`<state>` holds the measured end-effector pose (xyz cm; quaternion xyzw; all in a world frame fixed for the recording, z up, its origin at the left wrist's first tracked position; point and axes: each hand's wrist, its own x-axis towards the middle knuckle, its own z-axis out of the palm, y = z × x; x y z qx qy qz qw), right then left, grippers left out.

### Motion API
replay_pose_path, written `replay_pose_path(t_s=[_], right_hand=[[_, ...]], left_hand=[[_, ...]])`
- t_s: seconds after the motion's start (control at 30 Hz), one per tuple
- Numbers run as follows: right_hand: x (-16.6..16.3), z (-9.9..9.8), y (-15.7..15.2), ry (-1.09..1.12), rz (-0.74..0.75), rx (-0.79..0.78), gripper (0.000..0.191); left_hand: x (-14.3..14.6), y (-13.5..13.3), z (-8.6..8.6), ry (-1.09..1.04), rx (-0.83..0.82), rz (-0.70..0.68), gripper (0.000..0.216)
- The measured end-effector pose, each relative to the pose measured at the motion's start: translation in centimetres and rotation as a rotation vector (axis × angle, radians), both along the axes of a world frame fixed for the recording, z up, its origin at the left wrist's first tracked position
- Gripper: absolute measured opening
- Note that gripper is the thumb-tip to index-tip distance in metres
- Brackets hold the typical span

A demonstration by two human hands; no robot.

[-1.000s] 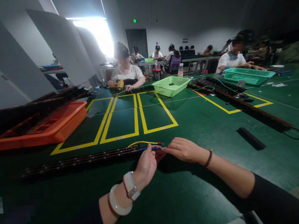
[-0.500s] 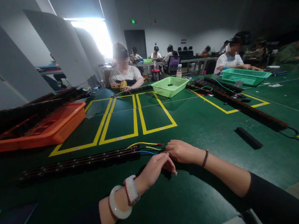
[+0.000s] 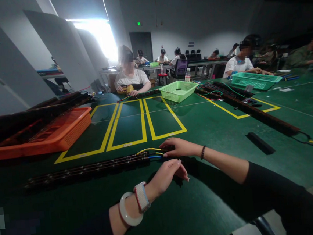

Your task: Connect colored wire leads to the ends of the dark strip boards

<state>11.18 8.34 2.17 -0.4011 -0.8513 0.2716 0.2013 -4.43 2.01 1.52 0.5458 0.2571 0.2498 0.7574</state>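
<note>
A long black strip (image 3: 86, 170) lies across the green table in front of me, with yellow, blue and green wires (image 3: 152, 154) coming out of its right end. My right hand (image 3: 177, 148) rests on those wire ends, fingers curled over them. My left hand (image 3: 169, 172) hovers just below and nearer to me, fingers loosely bent and apart, holding nothing. A white bangle and a watch sit on my left wrist.
An orange basket (image 3: 50, 133) stands at the left with long dark strips behind it. Yellow tape rectangles (image 3: 143, 128) mark the table's middle. A light green basket (image 3: 178, 90), a teal basket (image 3: 255, 80), more strips (image 3: 255, 111) and a black bar (image 3: 260, 143) lie right. Several seated people work at the far side.
My left hand let go of the wires and drew back toward me. My right hand slid left and forward onto the wire ends.
</note>
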Motion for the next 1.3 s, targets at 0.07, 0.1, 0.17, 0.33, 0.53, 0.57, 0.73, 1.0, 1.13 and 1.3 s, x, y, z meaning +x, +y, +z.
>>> replay_pose_path(t_s=[0.07,0.1,0.17,0.33,0.53,0.57,0.73,1.0,1.13,1.3], right_hand=[[-0.7,-0.3,0.8,-0.018,0.060,-0.067,0.047],[-1.0,-0.5,1.2,-0.035,0.082,-0.099,0.048],[-1.3,-0.9,1.7,-0.078,0.104,-0.159,0.042],[-1.6,-0.9,2.0,-0.137,0.036,-0.076,0.016],[-2.1,0.4,0.1,-0.302,-0.036,0.380,0.015],[-2.2,0.4,-0.4,-0.366,-0.030,0.461,0.014],[-2.9,0.0,-2.7,-0.641,0.030,0.828,0.022],[-3.9,-0.2,-5.2,-0.654,0.012,0.850,0.025],[-3.3,0.9,-5.3,-0.423,-0.067,0.634,0.021],[-0.4,1.8,-3.4,-0.107,-0.312,0.249,0.026]], left_hand=[[-0.1,0.0,0.0,0.016,0.018,0.010,0.037],[-0.2,0.0,-0.1,0.028,0.023,0.016,0.038],[-0.3,0.1,-0.2,0.051,0.007,0.039,0.040],[-0.4,0.1,-0.6,-0.035,-0.140,0.249,0.037],[0.0,0.7,-0.5,-0.263,-0.458,0.438,0.045],[0.1,0.9,-0.6,-0.316,-0.482,0.475,0.043],[0.0,1.6,-1.4,-0.462,-0.525,0.577,0.025],[-0.1,1.8,-1.5,-0.427,-0.579,0.648,0.020],[0.0,2.0,-1.7,-0.394,-0.597,0.662,0.022],[-0.1,2.0,-1.3,-0.398,-0.549,0.537,0.029]])
